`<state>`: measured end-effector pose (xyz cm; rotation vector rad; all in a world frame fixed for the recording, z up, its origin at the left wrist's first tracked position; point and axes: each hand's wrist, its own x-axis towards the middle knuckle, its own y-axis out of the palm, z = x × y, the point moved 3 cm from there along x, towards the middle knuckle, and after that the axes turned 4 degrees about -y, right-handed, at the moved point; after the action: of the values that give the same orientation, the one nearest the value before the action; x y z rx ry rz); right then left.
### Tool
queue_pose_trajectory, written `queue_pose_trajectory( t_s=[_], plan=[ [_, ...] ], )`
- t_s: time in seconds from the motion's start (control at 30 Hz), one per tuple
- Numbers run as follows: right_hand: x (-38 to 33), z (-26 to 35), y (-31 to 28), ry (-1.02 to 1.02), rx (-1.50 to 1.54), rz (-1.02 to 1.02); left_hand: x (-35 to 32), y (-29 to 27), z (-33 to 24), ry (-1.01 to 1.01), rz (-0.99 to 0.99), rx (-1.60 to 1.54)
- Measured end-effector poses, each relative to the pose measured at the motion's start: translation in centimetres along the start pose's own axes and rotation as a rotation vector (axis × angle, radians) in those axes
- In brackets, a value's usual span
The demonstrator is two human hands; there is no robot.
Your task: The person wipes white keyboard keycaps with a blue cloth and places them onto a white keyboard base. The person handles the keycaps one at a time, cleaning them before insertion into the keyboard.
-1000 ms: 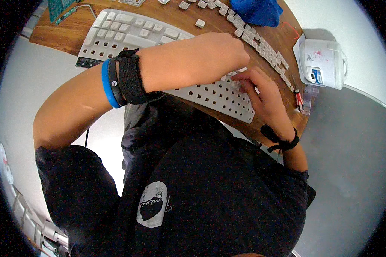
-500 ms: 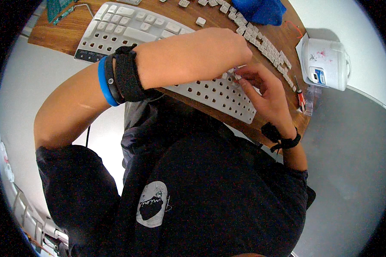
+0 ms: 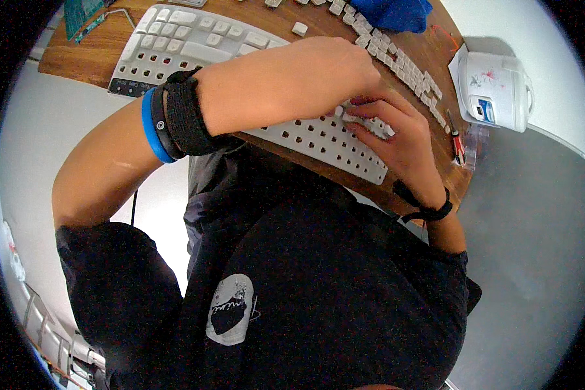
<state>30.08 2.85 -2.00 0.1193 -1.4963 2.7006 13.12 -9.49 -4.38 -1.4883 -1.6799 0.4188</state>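
Note:
A white keyboard (image 3: 318, 138) lies on the wooden table, tilted away to the left. Keycaps are fitted at its far left, and rows of bare square key sockets show elsewhere. My left hand (image 3: 335, 68) reaches across the keyboard with its back up; its fingers are mostly hidden beneath it, so their hold does not show. Facing it, my right hand (image 3: 400, 133) is over the keyboard's right part. Its thumb and fingertips close round a small white keycap (image 3: 349, 117), close to the left fingertips.
Loose white keycaps (image 3: 406, 73) lie in a curved band along the far side, and a single keycap (image 3: 299, 28) sits apart. Beyond are a blue cloth (image 3: 393, 14) and a white appliance (image 3: 497, 91). A red-handled screwdriver (image 3: 457, 146) rests by the right table edge.
My right hand has shifted slightly left, its fingers now more stretched toward my left hand. White keycaps under the right fingers show more plainly. My left hand has barely moved.

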Motion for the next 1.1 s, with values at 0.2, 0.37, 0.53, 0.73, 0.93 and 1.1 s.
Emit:
queue_pose_trajectory(
  t_s=[0.2,0.37,0.53,0.73,0.93,1.1],
  plan=[
    [-0.2,-0.6,0.1,0.063,0.027,0.074,0.3,1.3,0.9,-0.002,0.009,0.046],
    [0.0,-0.2,-0.1,0.016,-0.092,0.121,0.1,1.4,0.8,-0.002,-0.016,0.071],
    [0.1,0.7,-0.3,-0.012,-0.165,0.158,-0.2,1.3,0.7,0.014,-0.043,0.062],
    [0.0,1.0,0.1,-0.003,-0.216,0.147,-0.3,1.0,0.6,0.000,-0.046,0.027],
    [-0.2,1.3,0.5,0.041,-0.171,0.141,-0.3,1.1,0.7,-0.034,-0.031,0.010],
    [0.0,0.8,0.2,0.036,-0.097,0.131,0.0,1.5,0.7,-0.057,-0.010,0.024]
  ],
)
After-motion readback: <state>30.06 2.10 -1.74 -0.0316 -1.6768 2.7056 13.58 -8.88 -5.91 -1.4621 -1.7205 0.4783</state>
